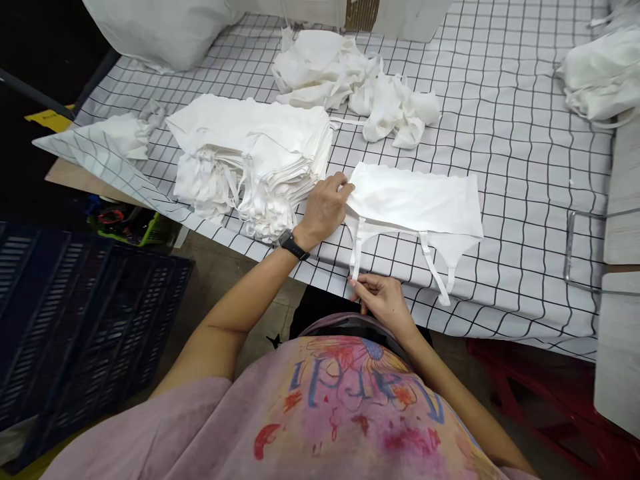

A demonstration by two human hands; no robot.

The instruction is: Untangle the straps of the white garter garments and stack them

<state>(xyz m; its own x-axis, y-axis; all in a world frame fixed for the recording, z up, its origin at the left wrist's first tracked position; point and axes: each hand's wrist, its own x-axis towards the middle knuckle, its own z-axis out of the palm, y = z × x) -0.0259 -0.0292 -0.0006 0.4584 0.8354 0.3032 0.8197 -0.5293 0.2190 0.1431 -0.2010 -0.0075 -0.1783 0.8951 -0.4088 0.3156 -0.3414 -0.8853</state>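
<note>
A white strapped garment (pixel 417 200) lies flat on the checked tablecloth (pixel 520 153) in front of me. My left hand (pixel 324 210), with a black watch on the wrist, rests on the garment's left edge with its fingers curled onto the fabric. My right hand (pixel 383 298) is at the table's near edge and pinches the end of the garment's left white strap (pixel 357 250). A second strap (pixel 434 267) hangs loose to the right. A stack of folded white garments (pixel 250 160) sits just left of my left hand.
A loose heap of white garments (pixel 350 87) lies behind the flat one. More white fabric (pixel 600 77) sits at the far right, and a white bag (pixel 160 30) at the back left. A dark plastic crate (pixel 75 320) stands on the floor at left. Red frame (pixel 525 387) under table.
</note>
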